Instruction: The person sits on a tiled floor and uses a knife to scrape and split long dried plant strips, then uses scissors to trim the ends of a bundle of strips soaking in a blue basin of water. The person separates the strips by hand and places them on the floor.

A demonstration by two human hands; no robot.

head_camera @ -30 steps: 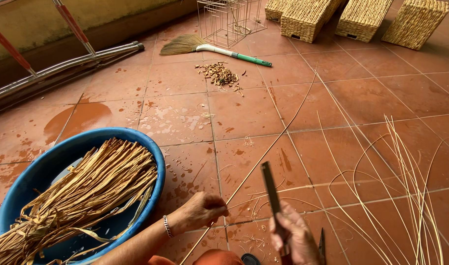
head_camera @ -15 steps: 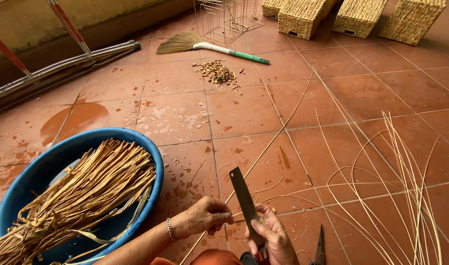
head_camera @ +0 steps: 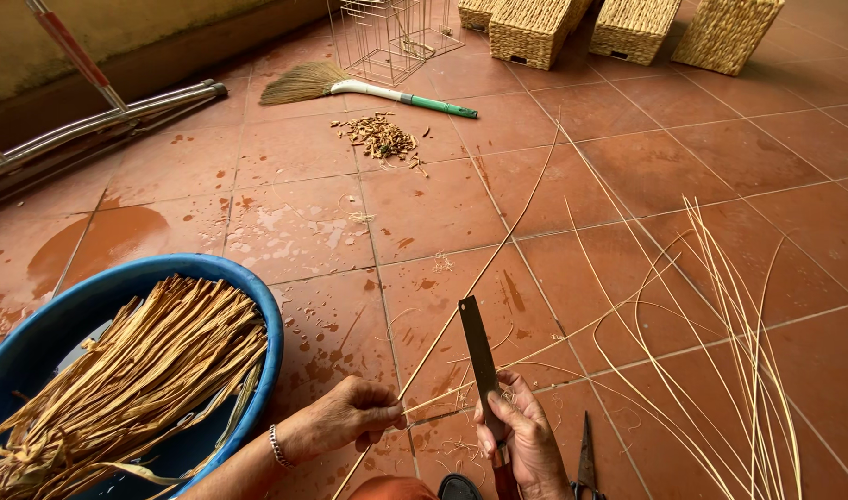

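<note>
A single head-worn camera covers the scene; there is no second view, so no shared region exists. The camera sits above the person's lap and looks steeply down and forward across a tiled floor.

Nearest the lens, at the 6 o'clock edge, are the left hand and the right hand, both cropped at the wrist or forearm. A blue basin fills the 8 o'clock corner at close range. Loose cane strands lie at 4 o'clock. The far field, at 12 to 1 o'clock, reaches a broom and woven baskets.
</note>
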